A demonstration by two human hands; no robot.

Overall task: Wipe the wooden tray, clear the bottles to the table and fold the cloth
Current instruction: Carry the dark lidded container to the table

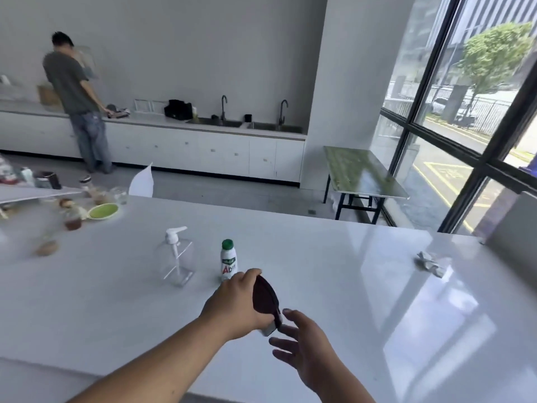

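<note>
The left hand [236, 301] is closed around a dark reddish-brown wooden tray [266, 299], gripping it by its left edge and holding it up on its side above the white table [334, 271], so only its thin curved profile and dark face show. A bit of grey cloth [268, 330] pokes out beneath the same hand, pinched against the tray's lower end. The right hand [303, 341] is open, fingers spread and loosely curved, palm toward the tray; its fingertips are just beside the tray's lower edge, and I cannot tell whether they touch it.

Just beyond the left hand stands a small white bottle [228, 261] with a green cap and red lettering, upright on the table. To its left, a little apart, stands a clear square pump bottle [175, 261] with a white pump head, also upright.

Far right on the table lies a crumpled scrap of grey paper [431, 263]. At the far left end there is a blurred clutter of jars and cups around a green plate [103, 211].

Past the table, a white counter [174, 123] runs along the back wall with two sinks and black taps, and a person in a grey shirt [72, 91] stands at it, back turned. A green-topped folding table [363, 173] sits by the big black-framed window [465, 112] on the right, with a street and a tree outside.
</note>
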